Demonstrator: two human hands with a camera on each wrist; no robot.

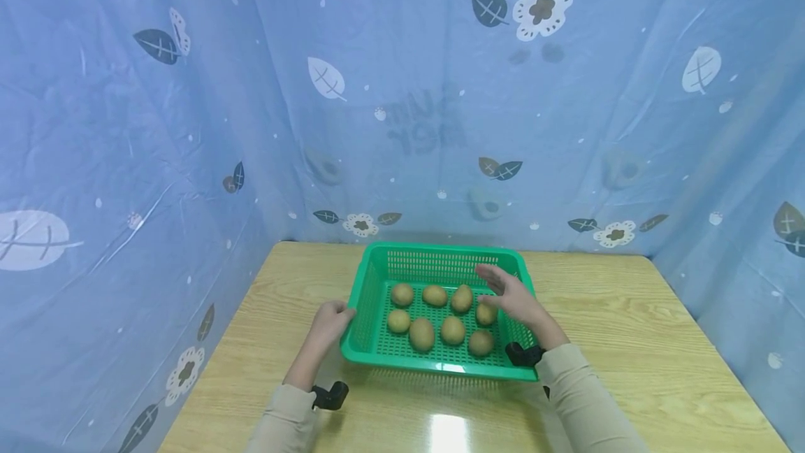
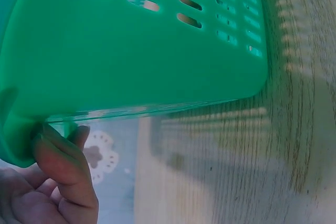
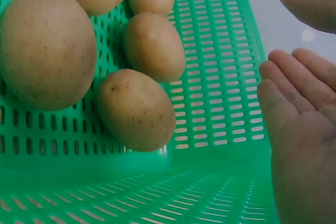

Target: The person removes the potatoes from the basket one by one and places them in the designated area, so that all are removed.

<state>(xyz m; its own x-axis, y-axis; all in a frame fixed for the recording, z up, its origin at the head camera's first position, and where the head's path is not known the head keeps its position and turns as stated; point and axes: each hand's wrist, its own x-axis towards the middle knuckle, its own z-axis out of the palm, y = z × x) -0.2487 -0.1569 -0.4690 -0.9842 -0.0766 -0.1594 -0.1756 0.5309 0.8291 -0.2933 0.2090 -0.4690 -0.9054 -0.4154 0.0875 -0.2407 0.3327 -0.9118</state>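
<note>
A green plastic basket (image 1: 440, 249) with slotted walls stands on the table, holding several potatoes (image 1: 422, 334) in two loose rows. My left hand (image 1: 330, 320) grips the basket's left rim; in the left wrist view the fingers (image 2: 60, 163) curl under the lip beside the green wall (image 2: 131, 56). Over the basket's right side hovers my right hand (image 1: 512, 296), its fingers extended and thumb apart, holding nothing. It partly hides one potato (image 1: 486, 313) in the head view. In the right wrist view, the palm (image 3: 304, 145) is apart from the nearest speckled potato (image 3: 136, 109).
The wood-grain table (image 1: 629, 341) extends to both sides of the basket. Blue curtains (image 1: 402, 89) with leaf and flower prints hang behind and at both sides. A black wrist mount (image 1: 330, 396) sits on the left wrist, another (image 1: 523, 354) on the right.
</note>
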